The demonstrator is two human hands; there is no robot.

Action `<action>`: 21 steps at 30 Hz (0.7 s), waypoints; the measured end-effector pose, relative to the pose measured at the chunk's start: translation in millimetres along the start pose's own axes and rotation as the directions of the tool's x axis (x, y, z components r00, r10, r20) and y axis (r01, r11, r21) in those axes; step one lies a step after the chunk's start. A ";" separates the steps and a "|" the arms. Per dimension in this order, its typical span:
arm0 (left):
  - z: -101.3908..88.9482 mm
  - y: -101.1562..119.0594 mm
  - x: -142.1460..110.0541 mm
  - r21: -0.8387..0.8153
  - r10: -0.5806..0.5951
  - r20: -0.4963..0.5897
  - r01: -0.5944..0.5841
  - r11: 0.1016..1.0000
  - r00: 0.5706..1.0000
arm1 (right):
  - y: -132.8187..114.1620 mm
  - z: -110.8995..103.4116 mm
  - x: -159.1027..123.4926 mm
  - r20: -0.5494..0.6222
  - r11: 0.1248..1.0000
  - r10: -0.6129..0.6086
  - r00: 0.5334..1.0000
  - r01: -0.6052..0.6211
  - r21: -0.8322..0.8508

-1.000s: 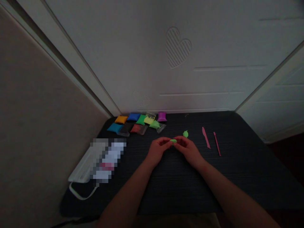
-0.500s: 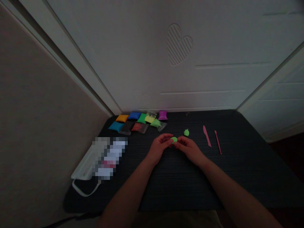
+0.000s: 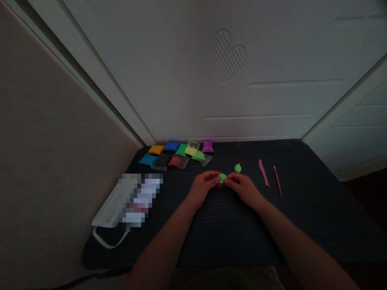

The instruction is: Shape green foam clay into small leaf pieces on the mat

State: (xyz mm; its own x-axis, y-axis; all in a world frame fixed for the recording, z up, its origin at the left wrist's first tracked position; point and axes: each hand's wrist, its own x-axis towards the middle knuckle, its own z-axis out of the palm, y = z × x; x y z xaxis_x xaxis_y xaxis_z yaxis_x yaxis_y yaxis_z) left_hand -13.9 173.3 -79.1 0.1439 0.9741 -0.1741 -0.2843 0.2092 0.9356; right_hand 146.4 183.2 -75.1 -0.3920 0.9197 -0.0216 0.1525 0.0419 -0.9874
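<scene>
- Head view, centre: I see the left hand and the right hand meet over a black table, thumbs and fingers of both pinching a flat green disc between them.
- Head view, just beyond the right hand: a green lump with a short stem rests near a pink knife and a pink stick.
- Head view, handling: from my remote seat, the green disc looks like modelling clay, probably light, soft and easily dented, perhaps tacky; I judge the rim the safest hold, fingertips opposed, pressure slight, its face untouched.
</scene>
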 end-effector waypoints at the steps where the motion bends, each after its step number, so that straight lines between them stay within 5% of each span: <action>1: 0.0 0.1 -0.1 -0.016 -0.009 0.003 0.009 1.000 1.000 | 0.2 -0.4 -0.1 -0.010 1.000 -0.016 1.000 0.016 -0.008; 9: -1.5 -0.3 -0.6 -0.006 -0.037 0.079 0.038 0.999 0.996 | -8.0 -4.1 -7.4 0.023 0.931 -0.226 0.974 0.223 -0.290; 21: -3.8 -1.0 0.6 0.003 -0.029 0.072 0.029 1.000 0.997 | -3.2 -6.0 -7.1 0.044 0.915 -0.242 0.969 0.243 -0.321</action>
State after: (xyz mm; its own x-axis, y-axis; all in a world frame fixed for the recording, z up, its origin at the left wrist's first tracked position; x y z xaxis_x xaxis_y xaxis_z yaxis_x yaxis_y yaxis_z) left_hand -17.0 174.0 -81.3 0.2201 0.9589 -0.1791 -0.2772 0.2375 0.9310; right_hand 154.1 178.9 -70.8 -0.4570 0.8641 0.2111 0.3351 0.3871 -0.8590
